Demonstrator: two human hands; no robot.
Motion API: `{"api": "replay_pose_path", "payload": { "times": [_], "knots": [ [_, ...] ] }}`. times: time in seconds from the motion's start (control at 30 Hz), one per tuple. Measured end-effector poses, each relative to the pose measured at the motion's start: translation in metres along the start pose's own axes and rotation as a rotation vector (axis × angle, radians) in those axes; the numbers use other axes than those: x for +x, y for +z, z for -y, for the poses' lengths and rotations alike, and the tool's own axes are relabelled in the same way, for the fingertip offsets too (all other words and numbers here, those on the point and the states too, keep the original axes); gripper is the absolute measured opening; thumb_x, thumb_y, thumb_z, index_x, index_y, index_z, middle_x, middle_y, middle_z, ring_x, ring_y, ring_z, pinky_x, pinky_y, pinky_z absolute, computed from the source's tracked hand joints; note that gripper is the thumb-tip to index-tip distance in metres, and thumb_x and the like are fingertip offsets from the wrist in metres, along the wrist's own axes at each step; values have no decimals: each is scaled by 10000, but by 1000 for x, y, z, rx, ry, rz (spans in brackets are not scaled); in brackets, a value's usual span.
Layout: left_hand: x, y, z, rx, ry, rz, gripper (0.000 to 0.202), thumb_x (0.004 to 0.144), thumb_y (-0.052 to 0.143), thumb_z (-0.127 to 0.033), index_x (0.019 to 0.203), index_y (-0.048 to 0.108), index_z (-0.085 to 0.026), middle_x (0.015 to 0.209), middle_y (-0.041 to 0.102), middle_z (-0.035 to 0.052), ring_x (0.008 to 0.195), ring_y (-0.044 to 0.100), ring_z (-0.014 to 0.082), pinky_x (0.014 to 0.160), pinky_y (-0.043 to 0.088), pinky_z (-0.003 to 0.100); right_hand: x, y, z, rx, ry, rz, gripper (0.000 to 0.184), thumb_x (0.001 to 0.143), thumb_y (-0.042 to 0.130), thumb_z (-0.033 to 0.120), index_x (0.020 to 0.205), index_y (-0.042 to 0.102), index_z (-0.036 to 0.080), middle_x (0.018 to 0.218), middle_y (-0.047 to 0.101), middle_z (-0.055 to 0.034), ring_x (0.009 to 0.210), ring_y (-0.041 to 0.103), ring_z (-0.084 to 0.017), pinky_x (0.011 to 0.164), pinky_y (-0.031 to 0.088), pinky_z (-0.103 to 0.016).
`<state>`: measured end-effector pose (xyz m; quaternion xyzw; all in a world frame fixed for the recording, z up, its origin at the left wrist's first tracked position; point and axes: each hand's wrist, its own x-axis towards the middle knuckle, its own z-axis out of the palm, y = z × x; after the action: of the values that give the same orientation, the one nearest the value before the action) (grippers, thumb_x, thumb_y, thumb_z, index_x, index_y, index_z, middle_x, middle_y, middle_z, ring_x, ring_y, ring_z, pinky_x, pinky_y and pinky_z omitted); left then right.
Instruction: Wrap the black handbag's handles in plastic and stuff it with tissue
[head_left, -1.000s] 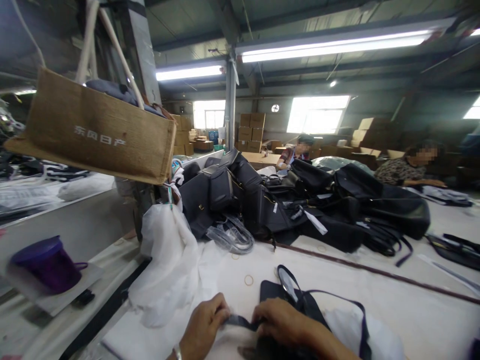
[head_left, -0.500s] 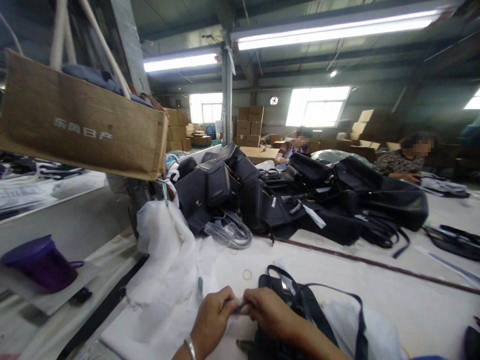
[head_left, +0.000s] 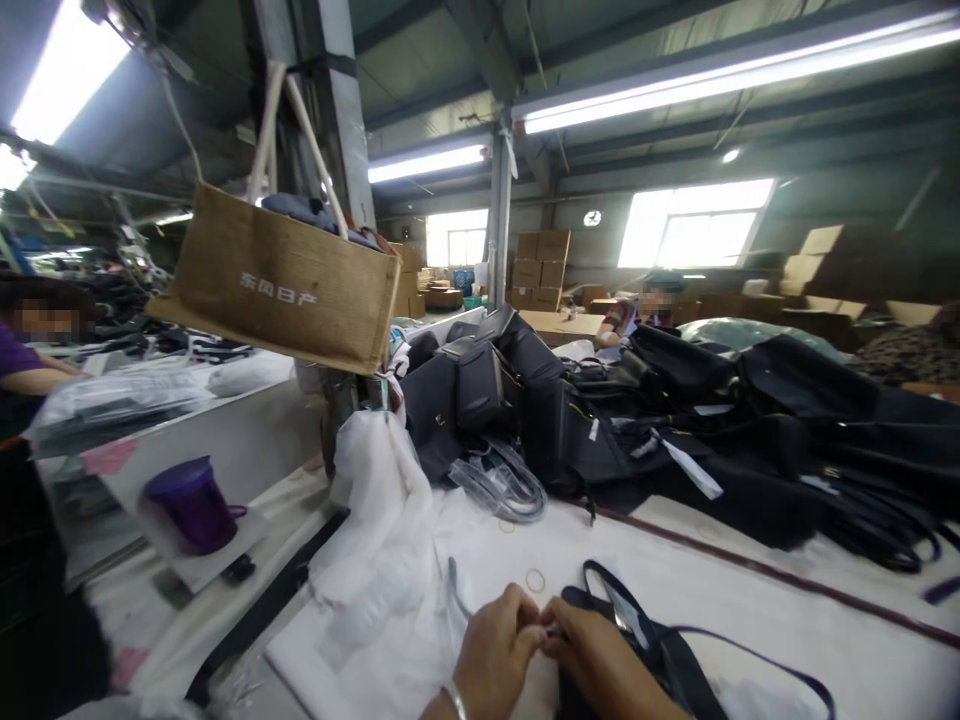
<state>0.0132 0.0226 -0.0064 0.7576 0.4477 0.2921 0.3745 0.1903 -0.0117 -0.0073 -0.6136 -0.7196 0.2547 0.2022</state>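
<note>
My left hand [head_left: 496,648], with a silver bangle at the wrist, is closed in a pinch near the bottom middle. Against its fingertips, my right hand [head_left: 598,655] is pinched too. A small dark bit shows between the fingers, too hidden to name. Partly beneath my right forearm lies a black bag [head_left: 686,665] with a thin black strap [head_left: 750,648] looping out to the right. A tan rubber band [head_left: 535,581] rests on the white table [head_left: 637,560] just beyond my fingers.
A heap of black bags [head_left: 555,420] fills the table's far side, with plastic-wrapped handles [head_left: 501,480] in front. White foam sheeting [head_left: 382,540] is bunched at left, below a hanging jute bag [head_left: 285,285]. A purple mug [head_left: 196,508] stands farther left. Co-workers sit around.
The view has swung left, so everything sits farther right and a person in purple shows at the left edge. My hands stay pinched together over the table.
</note>
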Motion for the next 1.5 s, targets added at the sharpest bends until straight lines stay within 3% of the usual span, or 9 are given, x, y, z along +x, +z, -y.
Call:
{"api": "replay_pose_path", "payload": {
  "times": [0.2,0.3,0.43,0.57,0.67,0.77,1.0,1.37,1.5],
  "knots": [
    [-34,-70,76,483,-164,-453,369,946,327,-273,1245,436,-85,1289,511,189,1215,464,286,1003,361,404,4,-5,-35,-556,61,-89,258,835,434,58,907,650,179,921,678,-121,862,631,-286,712,392,-345],
    [-54,-98,113,623,-336,-366,334,904,382,-195,1194,486,-65,1249,512,227,1150,478,356,896,376,449,5,7,-48,-574,67,-102,267,803,462,41,908,664,182,921,674,-119,880,628,-293,737,411,-354],
    [-65,-109,126,454,-384,-248,145,848,455,-183,731,541,-189,739,595,51,756,561,245,704,357,348,3,10,-51,-556,66,-106,275,787,506,57,986,658,172,954,675,-124,883,635,-292,755,446,-365],
    [-57,-107,108,154,-400,-202,265,825,499,-323,605,390,-224,551,392,-66,566,437,143,576,306,262,-9,-10,-21,-511,-57,-274,368,808,551,106,1167,589,176,1144,630,-153,1045,590,-311,871,441,-404],
    [-48,-97,82,-66,-377,-134,290,789,539,-394,616,380,-224,550,337,-87,531,354,111,525,292,231,-21,-13,22,-351,-103,-219,142,897,476,179,867,612,203,860,668,-65,818,642,-222,728,472,-310],
    [-42,-76,53,-252,-362,-50,280,753,588,-418,637,439,-210,536,368,-83,508,337,101,476,264,220,-30,12,55,-176,-214,-131,54,854,571,266,873,571,215,823,667,-27,739,651,-191,640,484,-253],
    [-45,-29,5,-575,-372,31,301,756,559,-441,634,394,-220,515,406,-70,446,356,86,437,260,223,-34,89,50,-82,-224,-394,575,818,563,239,1337,326,170,1135,674,-159,882,709,-250,666,560,-264],
    [-59,-22,-22,-474,-280,7,222,840,504,-377,713,479,-197,624,575,-2,598,547,149,574,421,265,-58,33,68,50,89,-67,140,877,386,130,902,488,223,705,728,-6,582,670,-142,506,374,-182],
    [-73,-36,-25,-164,-64,-97,389,893,395,-290,1257,464,-170,1273,563,152,992,607,225,849,479,361,-68,29,68,142,68,-121,219,950,329,287,772,444,232,642,710,-18,587,669,-159,542,381,-200]
  ]
}}
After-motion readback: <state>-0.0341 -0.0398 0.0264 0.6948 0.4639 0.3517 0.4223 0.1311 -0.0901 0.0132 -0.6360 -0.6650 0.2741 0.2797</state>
